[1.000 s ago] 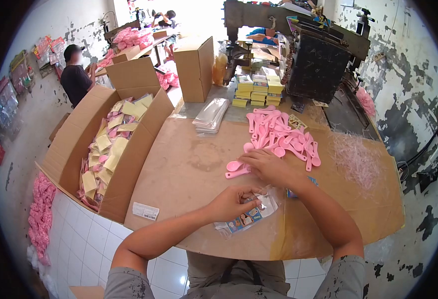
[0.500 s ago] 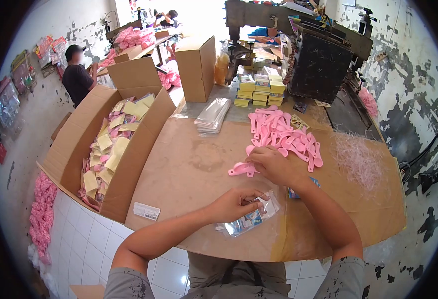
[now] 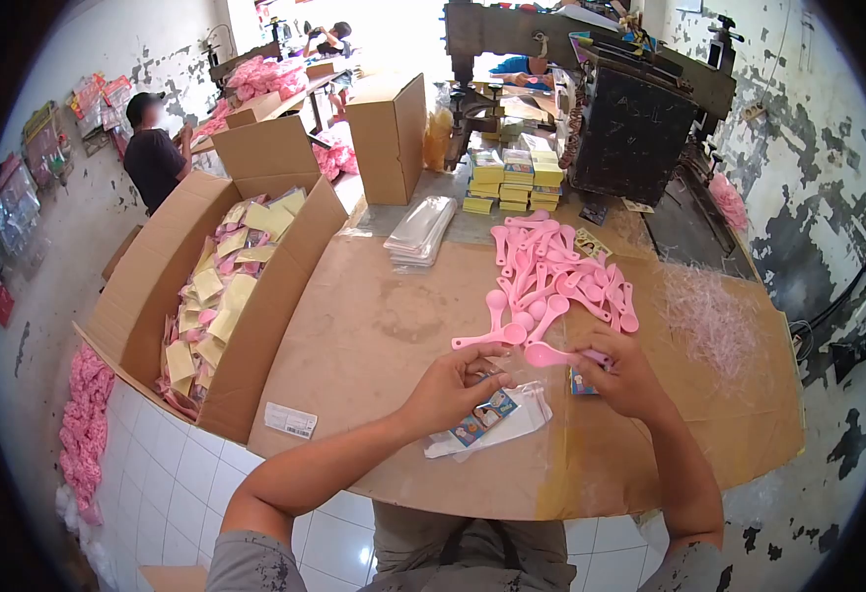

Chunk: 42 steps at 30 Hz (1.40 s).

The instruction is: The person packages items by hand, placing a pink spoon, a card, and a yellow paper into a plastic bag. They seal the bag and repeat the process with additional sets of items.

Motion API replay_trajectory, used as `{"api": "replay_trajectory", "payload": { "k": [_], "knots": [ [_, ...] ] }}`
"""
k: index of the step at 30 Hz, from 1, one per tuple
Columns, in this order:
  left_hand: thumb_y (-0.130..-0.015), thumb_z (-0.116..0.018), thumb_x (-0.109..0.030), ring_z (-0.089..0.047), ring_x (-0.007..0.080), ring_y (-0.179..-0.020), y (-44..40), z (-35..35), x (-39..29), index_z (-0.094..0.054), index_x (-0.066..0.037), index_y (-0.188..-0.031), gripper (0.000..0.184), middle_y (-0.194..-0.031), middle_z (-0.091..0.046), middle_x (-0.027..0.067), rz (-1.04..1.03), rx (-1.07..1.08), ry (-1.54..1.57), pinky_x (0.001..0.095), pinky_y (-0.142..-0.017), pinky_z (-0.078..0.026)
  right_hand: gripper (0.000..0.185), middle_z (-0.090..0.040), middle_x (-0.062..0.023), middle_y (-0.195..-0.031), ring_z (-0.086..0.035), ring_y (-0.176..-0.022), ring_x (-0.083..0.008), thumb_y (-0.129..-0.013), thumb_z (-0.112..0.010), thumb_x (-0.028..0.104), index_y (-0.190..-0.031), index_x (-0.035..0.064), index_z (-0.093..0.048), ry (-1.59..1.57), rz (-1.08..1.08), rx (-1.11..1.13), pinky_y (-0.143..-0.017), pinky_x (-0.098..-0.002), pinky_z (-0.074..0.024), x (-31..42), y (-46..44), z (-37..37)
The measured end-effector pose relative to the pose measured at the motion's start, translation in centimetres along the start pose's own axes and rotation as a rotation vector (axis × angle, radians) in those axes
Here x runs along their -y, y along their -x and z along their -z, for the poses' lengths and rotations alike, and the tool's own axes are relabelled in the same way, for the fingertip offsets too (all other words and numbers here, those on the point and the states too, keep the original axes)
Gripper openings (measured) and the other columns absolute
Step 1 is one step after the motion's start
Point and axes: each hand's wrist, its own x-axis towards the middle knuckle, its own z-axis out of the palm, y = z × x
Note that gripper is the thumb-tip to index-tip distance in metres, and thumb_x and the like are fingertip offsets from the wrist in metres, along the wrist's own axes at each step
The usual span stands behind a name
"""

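Note:
My right hand (image 3: 625,373) grips a pink spoon (image 3: 549,355) by its handle, the bowl pointing left. My left hand (image 3: 456,387) has its fingers closed at the top of a clear plastic bag with a blue printed card (image 3: 484,416) at it. Under that lie more clear bags (image 3: 525,410) on the cardboard-covered table. Just beyond my hands is a heap of pink spoons (image 3: 541,261), a few of them lying apart at its near edge. Another blue card (image 3: 583,381) lies partly hidden by my right hand.
An open carton (image 3: 300,237) of packed bags stands left. Clear bags (image 3: 421,232), stacked cards (image 3: 485,178) and a tall box (image 3: 384,138) are at the back. Plastic shreds (image 3: 709,321) lie right, near a black machine (image 3: 630,128). A co-worker (image 3: 152,153) stands at far left; others are behind.
My right hand has drawn back from the heap toward me and now holds a spoon. My left hand has lifted slightly from the bags, and the blue card has moved with it.

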Motion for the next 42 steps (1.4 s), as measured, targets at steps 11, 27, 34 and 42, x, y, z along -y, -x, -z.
{"api": "replay_trajectory", "payload": {
  "k": [11,27,34,42],
  "knots": [
    [-0.102,-0.064,-0.004,-0.068,0.0118,-0.11,0.1,-0.3,0.7,-0.059,0.004,-0.136,0.035,-0.118,-0.072,0.0094,-0.025,0.129,0.028,0.0248,-0.087,-0.057,0.018,-0.073,-0.0086,-0.101,-0.068,-0.092,-0.0146,-0.093,-0.07,0.003,-0.11,0.0001,-0.073,-0.127,0.015,0.043,-0.082,-0.0294,-0.0543,-0.8,1.3,-1.7],
    [-0.103,-0.064,-0.008,-0.067,0.0115,-0.107,0.7,-0.9,0.1,-0.064,0.003,-0.133,0.031,-0.12,-0.072,0.0106,0.1,0.171,-0.068,0.0273,-0.09,-0.058,0.023,-0.069,-0.0106,-0.104,-0.069,-0.09,-0.0215,-0.087,-0.07,0.004,-0.111,0.0029,-0.073,0.018,0.154,0.115,-0.073,-0.0315,-0.0575,0.3,1.2,-2.6],
    [-0.103,-0.066,-0.015,-0.067,0.0109,-0.102,0.8,-0.8,0.6,-0.066,0.003,-0.129,0.031,-0.115,-0.073,0.0088,0.023,0.278,-0.071,0.0285,-0.088,-0.056,0.059,-0.045,-0.0152,-0.153,-0.038,-0.147,-0.0301,-0.105,-0.053,0.042,-0.152,0.0059,-0.044,-0.189,0.232,0.179,-0.119,-0.046,-0.0355,0.8,0.6,-3.8],
    [-0.105,-0.065,-0.022,-0.066,0.0109,-0.1,0.4,-0.6,0.6,-0.067,0.002,-0.129,0.035,-0.11,-0.074,0.0057,0.047,0.39,-0.064,0.0303,-0.09,-0.053,0.084,-0.04,-0.0174,-0.16,-0.034,-0.15,-0.0332,-0.103,-0.038,0.068,-0.156,0.002,-0.039,-0.591,0.036,0.356,-0.124,-0.0465,-0.0222,-0.2,1.4,-6.6]
  ]
}}
